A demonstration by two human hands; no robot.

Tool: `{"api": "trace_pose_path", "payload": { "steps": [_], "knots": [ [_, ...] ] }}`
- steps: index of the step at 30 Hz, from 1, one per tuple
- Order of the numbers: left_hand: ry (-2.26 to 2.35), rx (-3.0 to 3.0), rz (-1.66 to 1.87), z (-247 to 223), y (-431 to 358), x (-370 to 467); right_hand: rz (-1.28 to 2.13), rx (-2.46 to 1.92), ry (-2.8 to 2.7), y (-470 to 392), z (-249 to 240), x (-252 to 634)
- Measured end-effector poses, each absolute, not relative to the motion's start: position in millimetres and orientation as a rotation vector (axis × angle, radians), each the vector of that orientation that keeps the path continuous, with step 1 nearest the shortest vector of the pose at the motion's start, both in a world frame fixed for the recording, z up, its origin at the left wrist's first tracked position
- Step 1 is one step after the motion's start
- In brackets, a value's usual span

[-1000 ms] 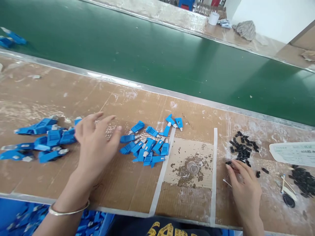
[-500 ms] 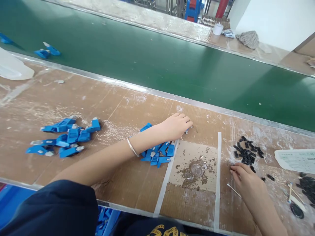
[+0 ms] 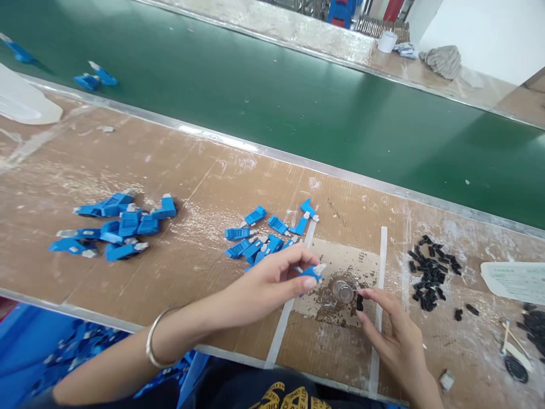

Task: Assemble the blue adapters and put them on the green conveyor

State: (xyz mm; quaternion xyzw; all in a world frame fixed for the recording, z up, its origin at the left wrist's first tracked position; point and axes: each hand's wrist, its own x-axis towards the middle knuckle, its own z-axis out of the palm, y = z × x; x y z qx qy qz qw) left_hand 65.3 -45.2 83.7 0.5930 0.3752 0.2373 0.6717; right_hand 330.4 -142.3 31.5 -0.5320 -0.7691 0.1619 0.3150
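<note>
My left hand (image 3: 283,275) grips a blue part (image 3: 313,272) with a pale tip, held over the left side of a stained board (image 3: 340,253). Between the thumb and fingertips of my right hand (image 3: 389,318) is a small black piece (image 3: 360,302), beside a round clear dish (image 3: 343,291) on the board. Several blue parts (image 3: 255,215) lie left of and behind my left hand. A pile of small black pieces (image 3: 431,270) sits to the right of the board.
Another blue pile (image 3: 128,222) lies at the left. A green belt (image 3: 255,102) runs behind, with blue parts at its left end. White tape strips (image 3: 382,255) flank the board. Cotton swabs (image 3: 505,336) and a black disc (image 3: 515,368) are at right. Blue bins (image 3: 25,335) stand below the front edge.
My left hand has come back toward me from behind the blue parts and now holds one. My right hand has moved left to the dish, with a black piece visible in its fingers.
</note>
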Motion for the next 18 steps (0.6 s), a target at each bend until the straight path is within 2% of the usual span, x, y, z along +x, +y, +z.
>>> {"api": "trace_pose_path", "payload": {
  "steps": [4,9,18],
  "knots": [
    [0.789,0.898,0.589,67.0,-80.7,59.9,0.418,-1.362,-2.059,-135.2,24.5,326.5],
    [0.784,0.672,0.562,42.7,-119.8,72.7,0.384,-1.360,-2.105,-132.6,23.8,328.2],
    [0.952,0.958,0.515,39.5,-134.4,67.0,0.319,-1.343,-2.182,-131.6,24.6,326.1]
  ]
}}
